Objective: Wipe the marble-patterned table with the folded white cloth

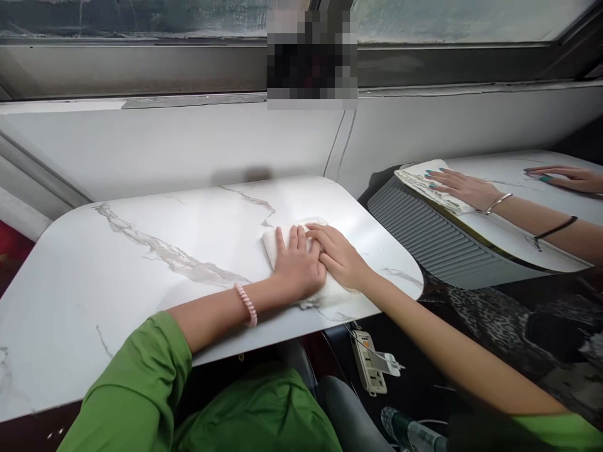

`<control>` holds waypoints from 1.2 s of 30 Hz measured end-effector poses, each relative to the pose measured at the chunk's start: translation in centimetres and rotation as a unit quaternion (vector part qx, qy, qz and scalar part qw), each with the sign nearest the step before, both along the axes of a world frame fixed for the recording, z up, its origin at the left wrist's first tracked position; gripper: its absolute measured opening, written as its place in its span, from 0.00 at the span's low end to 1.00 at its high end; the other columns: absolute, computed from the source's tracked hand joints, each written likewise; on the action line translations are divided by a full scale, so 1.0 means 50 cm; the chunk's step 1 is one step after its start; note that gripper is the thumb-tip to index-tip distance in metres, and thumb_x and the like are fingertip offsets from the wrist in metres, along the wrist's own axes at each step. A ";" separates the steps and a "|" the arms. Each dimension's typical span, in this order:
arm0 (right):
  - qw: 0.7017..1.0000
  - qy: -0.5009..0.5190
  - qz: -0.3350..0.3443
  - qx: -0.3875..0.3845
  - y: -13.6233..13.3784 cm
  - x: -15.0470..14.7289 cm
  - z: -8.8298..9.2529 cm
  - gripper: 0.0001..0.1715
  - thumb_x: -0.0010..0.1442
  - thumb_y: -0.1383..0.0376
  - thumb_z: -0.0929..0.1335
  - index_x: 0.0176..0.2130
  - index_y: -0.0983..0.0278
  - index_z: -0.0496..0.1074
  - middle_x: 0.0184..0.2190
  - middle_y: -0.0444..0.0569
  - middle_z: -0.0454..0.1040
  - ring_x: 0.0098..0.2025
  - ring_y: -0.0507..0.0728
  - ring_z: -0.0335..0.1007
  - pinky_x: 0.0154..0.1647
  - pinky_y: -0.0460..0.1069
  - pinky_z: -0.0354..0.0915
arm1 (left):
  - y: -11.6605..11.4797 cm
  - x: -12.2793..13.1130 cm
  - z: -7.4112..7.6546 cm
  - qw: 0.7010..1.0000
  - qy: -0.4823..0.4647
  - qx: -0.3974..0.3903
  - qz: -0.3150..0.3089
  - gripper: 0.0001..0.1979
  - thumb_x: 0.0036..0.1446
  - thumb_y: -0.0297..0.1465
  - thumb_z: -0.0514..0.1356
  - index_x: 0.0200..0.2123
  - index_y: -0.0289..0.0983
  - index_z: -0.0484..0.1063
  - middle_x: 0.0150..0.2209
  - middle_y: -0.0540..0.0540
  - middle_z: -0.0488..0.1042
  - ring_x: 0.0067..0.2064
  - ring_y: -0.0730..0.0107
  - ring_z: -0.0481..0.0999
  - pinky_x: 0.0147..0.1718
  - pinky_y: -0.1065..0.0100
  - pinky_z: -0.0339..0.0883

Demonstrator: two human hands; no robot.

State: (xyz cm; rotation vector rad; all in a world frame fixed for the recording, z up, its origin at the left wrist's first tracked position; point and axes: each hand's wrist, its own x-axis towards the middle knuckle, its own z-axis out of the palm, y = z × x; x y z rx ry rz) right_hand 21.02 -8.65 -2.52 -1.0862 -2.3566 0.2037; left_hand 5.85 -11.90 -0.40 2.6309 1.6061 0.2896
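Observation:
A folded white cloth (336, 295) lies on the white marble-patterned table (141, 289), towards its right end. My left hand (299, 269) rests flat on the cloth with its fingers pointing away from me. Beside it, my right hand (342, 254) also lies on the cloth, fingers extended to the left and the two hands touching. A pink beaded bracelet (245, 304) circles my left wrist. The cloth's middle is hidden under both hands.
To the right, another person's hand (464, 186) lies on a white cloth (417, 172) at a second marbled table (513, 242); their other hand (568, 179) rests farther right. A power strip (367, 364) and a bottle (414, 433) are below. A white wall (188, 144) stands behind.

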 end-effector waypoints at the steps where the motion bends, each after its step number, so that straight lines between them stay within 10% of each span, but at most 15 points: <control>1: 1.000 0.000 -0.002 0.003 0.029 -0.006 -0.002 0.20 0.61 0.66 0.56 0.50 0.61 0.66 0.55 0.57 0.70 0.61 0.65 0.62 0.62 0.64 0.58 | 0.027 -0.004 -0.001 1.000 -0.001 0.001 0.009 0.26 0.66 0.34 0.46 0.64 0.31 0.60 0.68 0.33 0.56 0.70 0.49 0.51 0.66 0.38 0.39; 10: 1.000 -0.003 -0.008 0.016 0.319 -0.088 -0.009 0.23 0.58 0.67 0.57 0.51 0.63 0.67 0.52 0.58 0.72 0.53 0.65 0.66 0.57 0.62 0.62 | 0.300 -0.074 0.000 0.999 -0.007 -0.003 0.041 0.26 0.67 0.31 0.43 0.66 0.32 0.58 0.69 0.37 0.56 0.70 0.58 0.51 0.69 0.46 0.35; 17: 1.000 -0.013 -0.022 0.003 0.409 -0.106 -0.013 0.23 0.60 0.68 0.57 0.52 0.62 0.67 0.54 0.56 0.72 0.57 0.66 0.64 0.60 0.63 0.58 | 0.378 -0.080 0.001 0.997 0.006 0.023 0.074 0.26 0.66 0.29 0.42 0.66 0.33 0.59 0.67 0.39 0.58 0.69 0.60 0.53 0.69 0.48 0.38; 24: 1.000 -0.008 -0.021 0.005 0.342 -0.075 -0.012 0.22 0.59 0.68 0.56 0.51 0.61 0.67 0.53 0.56 0.73 0.58 0.66 0.64 0.61 0.63 0.58 | 0.325 -0.054 0.000 0.998 0.011 0.009 0.058 0.26 0.67 0.29 0.43 0.66 0.33 0.57 0.69 0.37 0.55 0.70 0.57 0.51 0.69 0.47 0.37; 36: 0.997 0.041 -0.065 0.006 0.029 0.145 -0.017 0.21 0.60 0.65 0.58 0.50 0.58 0.67 0.54 0.53 0.71 0.61 0.65 0.62 0.63 0.67 0.57 | 0.058 0.128 -0.010 0.998 -0.004 0.048 -0.045 0.25 0.67 0.35 0.47 0.64 0.31 0.61 0.67 0.32 0.58 0.69 0.50 0.55 0.67 0.41 0.41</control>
